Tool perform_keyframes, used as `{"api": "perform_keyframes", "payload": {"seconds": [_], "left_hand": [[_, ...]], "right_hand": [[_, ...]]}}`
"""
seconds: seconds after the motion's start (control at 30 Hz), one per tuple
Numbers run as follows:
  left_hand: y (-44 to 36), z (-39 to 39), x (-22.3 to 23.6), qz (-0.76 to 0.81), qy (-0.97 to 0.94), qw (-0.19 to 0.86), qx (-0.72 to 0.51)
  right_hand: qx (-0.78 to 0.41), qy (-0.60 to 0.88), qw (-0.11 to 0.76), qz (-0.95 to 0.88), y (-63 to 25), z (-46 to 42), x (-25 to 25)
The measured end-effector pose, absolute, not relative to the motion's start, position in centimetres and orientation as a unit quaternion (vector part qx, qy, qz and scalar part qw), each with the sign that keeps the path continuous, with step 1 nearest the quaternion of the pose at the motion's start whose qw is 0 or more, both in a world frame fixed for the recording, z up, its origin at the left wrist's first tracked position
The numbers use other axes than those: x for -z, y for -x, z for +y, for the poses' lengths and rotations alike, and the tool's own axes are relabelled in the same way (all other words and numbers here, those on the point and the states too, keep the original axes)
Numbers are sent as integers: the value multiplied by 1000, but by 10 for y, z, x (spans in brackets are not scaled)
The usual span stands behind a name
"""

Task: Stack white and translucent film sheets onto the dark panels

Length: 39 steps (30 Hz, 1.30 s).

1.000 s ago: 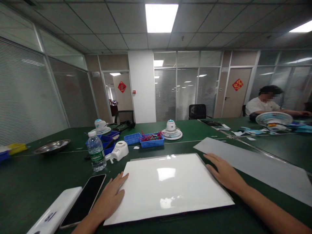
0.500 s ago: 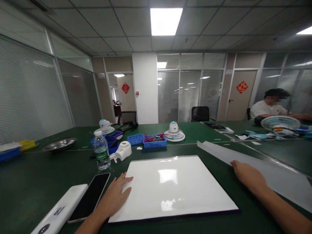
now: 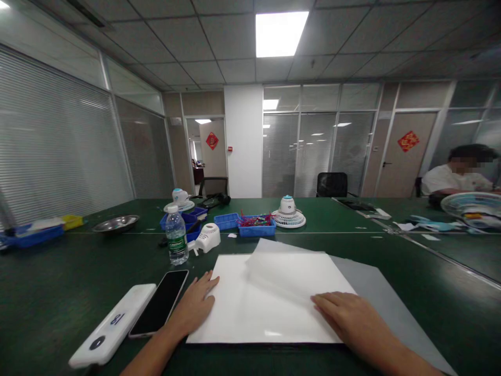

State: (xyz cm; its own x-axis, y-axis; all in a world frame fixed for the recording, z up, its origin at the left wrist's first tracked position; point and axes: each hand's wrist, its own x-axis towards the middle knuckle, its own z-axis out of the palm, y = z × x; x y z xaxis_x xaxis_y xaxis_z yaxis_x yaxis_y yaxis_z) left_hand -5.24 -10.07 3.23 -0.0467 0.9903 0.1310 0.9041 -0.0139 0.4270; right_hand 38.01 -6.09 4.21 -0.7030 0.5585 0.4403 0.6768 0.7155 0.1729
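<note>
The white board [image 3: 223, 318] lies flat on the table [image 3: 47, 303], low in the centre of the frame; a thin translucent sheet [image 3: 373, 284] reaches over it from the lower right. The left hand [image 3: 195, 303] rests at the board's left edge, its fingers spread and gripping nothing. The right hand [image 3: 348, 316] has its fingers together over the sheet; whether they pinch it, I cannot tell. I judge the sheet light, flexible and easy to crease, best taken by two corners; the board seems stiffer and slippery, better held by its edges. The right hand hides the board's lower right corner, and the sheet's border fades into the white.
</note>
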Motion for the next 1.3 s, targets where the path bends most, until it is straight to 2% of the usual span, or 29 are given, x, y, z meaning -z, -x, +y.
{"api": "perform_keyframes", "payload": {"seconds": [0.17, 0.33, 0.43, 0.57, 0.73, 1.0, 1.3], "left_hand": [[53, -94, -25, 689, -685, 106, -213], [51, -89, -21, 695, -682, 89, -212], [49, -87, -22, 699, -677, 83, -212], [48, -86, -24, 700, -676, 80, -214], [52, -87, -24, 698, -677, 80, -219], [50, -93, -28, 697, -678, 79, -221], [42, -98, -33, 699, -682, 63, -206]], "right_hand": [[79, 257, 112, -957, -356, -85, -58], [-53, 232, 96, -967, -373, -82, -68], [-66, 287, 132, -946, -388, -66, -59], [-4, 459, 206, -864, -419, -25, -36], [-20, 631, 217, -744, -464, 15, -19], [-107, 620, 264, -731, -456, 7, -22], [-309, 550, 412, -658, -464, 18, -26]]}}
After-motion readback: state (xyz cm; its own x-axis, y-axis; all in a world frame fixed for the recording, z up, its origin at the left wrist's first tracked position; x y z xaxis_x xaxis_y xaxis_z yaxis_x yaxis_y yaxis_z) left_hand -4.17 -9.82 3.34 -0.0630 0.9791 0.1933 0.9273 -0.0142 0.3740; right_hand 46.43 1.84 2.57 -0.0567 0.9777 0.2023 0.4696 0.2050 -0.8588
